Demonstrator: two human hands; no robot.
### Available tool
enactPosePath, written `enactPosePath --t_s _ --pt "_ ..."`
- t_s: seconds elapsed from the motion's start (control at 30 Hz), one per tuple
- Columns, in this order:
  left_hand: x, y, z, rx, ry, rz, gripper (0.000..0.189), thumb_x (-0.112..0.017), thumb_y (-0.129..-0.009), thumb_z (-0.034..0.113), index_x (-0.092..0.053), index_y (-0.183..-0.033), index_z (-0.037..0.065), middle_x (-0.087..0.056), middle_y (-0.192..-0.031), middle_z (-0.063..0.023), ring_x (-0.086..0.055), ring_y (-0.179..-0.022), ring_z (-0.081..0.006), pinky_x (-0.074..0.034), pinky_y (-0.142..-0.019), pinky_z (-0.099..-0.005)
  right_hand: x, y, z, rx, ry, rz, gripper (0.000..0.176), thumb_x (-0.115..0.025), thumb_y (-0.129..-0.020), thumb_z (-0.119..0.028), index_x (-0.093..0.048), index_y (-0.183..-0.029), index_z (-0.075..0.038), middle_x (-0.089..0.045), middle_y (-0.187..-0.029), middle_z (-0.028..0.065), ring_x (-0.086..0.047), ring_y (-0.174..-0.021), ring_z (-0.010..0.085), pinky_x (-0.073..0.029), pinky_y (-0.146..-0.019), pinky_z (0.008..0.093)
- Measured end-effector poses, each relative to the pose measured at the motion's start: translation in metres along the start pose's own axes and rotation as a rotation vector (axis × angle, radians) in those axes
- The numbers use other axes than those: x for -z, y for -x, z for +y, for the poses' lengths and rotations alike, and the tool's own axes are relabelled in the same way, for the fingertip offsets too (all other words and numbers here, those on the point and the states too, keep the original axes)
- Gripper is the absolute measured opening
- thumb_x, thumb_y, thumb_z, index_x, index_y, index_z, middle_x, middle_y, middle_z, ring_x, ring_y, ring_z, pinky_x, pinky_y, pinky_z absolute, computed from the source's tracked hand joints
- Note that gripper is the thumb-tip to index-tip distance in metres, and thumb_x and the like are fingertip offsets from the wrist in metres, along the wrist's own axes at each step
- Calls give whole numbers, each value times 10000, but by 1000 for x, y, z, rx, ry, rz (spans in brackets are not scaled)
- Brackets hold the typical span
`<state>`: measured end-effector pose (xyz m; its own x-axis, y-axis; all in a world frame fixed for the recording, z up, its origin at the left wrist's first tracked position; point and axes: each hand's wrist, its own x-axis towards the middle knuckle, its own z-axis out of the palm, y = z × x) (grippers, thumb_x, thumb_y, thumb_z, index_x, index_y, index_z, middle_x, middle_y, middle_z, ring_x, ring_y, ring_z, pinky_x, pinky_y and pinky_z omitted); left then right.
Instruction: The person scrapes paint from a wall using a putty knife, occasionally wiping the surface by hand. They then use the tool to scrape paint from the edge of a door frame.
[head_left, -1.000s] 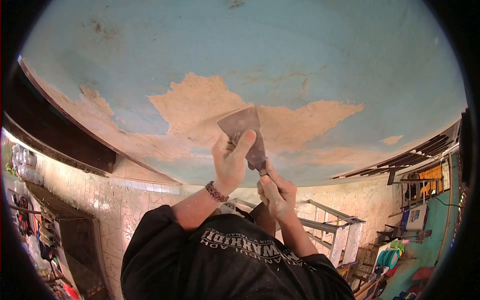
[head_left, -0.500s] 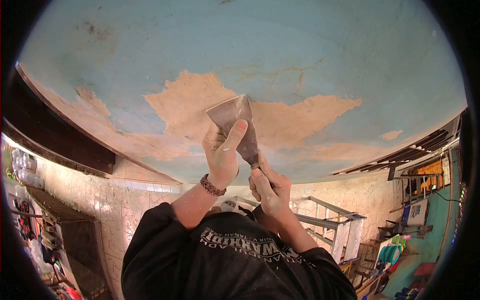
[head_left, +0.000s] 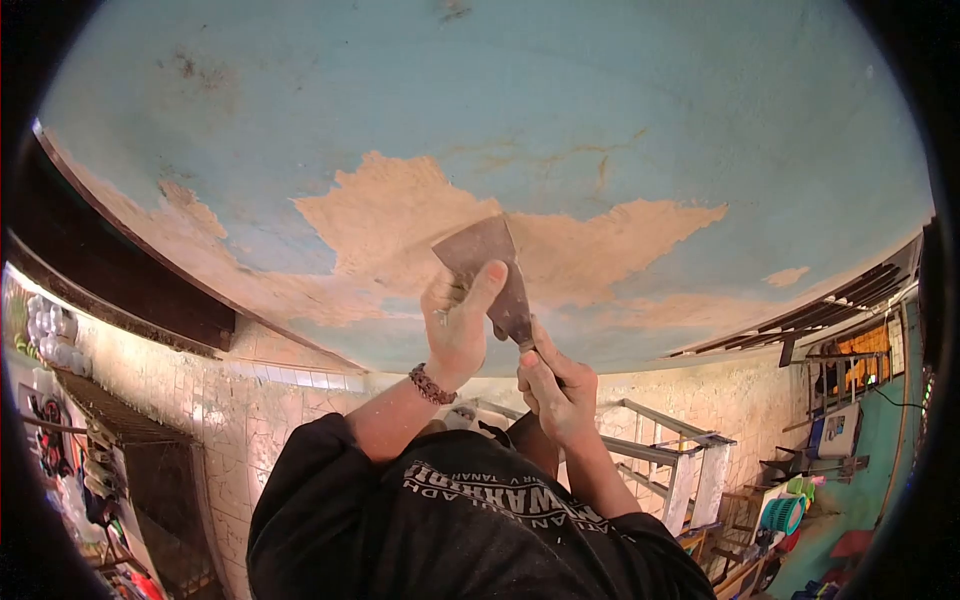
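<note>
A: Biggest first. What's cut off?
B: Ceiling (head_left: pixel 600 90), blue paint with a pale bare patch (head_left: pixel 390 205); edges lost in the lens's black corners. Wall (head_left: pixel 260 400) below, partly blocked by the person's black shirt (head_left: pixel 450 545), itself cut by the bottom edge. Stepladder (head_left: pixel 685 485) at right, lower end behind the sleeve. Shelf clutter at far left too jumbled to sort.
A: Hands?
B: Both on one scraper (head_left: pixel 480 248). Right hand (head_left: pixel 562 395) closed round the handle, hiding most of it. Left hand (head_left: pixel 462 325) pinching the blade: thumb on the near face, other fingers partly hidden behind. Bracelet (head_left: pixel 430 386) on the left wrist.
A: Scraper location?
B: Overhead, blade across the bare patch. Edge contact with the ceiling: can't tell.
A: Any writing?
B: White print on the shirt. Big block word bent by folds, not safely readable. Smaller line: "TANAH" looks legible, rest broken up.
</note>
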<state>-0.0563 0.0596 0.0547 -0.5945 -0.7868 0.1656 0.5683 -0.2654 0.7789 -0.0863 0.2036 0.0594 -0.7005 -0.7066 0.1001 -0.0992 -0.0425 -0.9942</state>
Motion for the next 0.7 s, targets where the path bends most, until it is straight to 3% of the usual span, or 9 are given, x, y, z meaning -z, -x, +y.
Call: enactPosePath --t_s 0.17,0.3,0.47,0.53,0.67,0.7 --pt "-3 -6 20 -46 22 -16 225 -677 -903 207 -625 -1007 15 -648 -893 9 -546 -757 -31 -431 -647 -190 -10 -3 -8 18 -68 -37 400 -574 -951 -108 -511 -1329 8 -552 -767 -15 -457 -651 57 -420 -607 202" --pt "-4 1 -3 -63 -36 65 217 -663 -912 201 -615 -992 5 -647 -873 1 -549 -740 -39 -437 -637 -199 0 -1 -2 12 42 -17 407 -581 -946 -112 -509 -1326 14 -550 -728 -3 -458 -638 57 -419 -601 207" --pt "-6 -9 34 -108 61 -27 146 -609 -931 132 -596 -1020 17 -606 -912 8 -545 -801 -62 -441 -692 -232 -12 -9 -26 77 84 -66 407 -584 -943 -107 -512 -1326 9 -555 -703 8 -459 -632 56 -422 -599 208" --pt "-4 -6 19 -19 -4 24 160 -622 -924 144 -596 -1015 15 -611 -934 -2 -543 -815 -58 -441 -697 -234 -4 -5 -15 28 70 -34 405 -583 -941 -97 -514 -1327 4 -554 -700 12 -455 -623 61 -424 -601 210" --pt "-7 -6 15 -68 -27 42 193 -656 -910 166 -613 -1015 9 -634 -896 6 -552 -757 -47 -444 -646 -208 -5 -1 -10 15 -4 -5 389 -568 -949 -85 -515 -1323 9 -561 -725 12 -454 -629 62 -422 -601 209" --pt "-11 -10 28 -54 41 24 178 -645 -917 179 -620 -976 13 -628 -833 9 -542 -671 -51 -426 -564 -209 -12 -10 -18 54 -15 -27 385 -560 -954 -85 -513 -1324 13 -566 -744 6 -455 -639 58 -418 -598 205"
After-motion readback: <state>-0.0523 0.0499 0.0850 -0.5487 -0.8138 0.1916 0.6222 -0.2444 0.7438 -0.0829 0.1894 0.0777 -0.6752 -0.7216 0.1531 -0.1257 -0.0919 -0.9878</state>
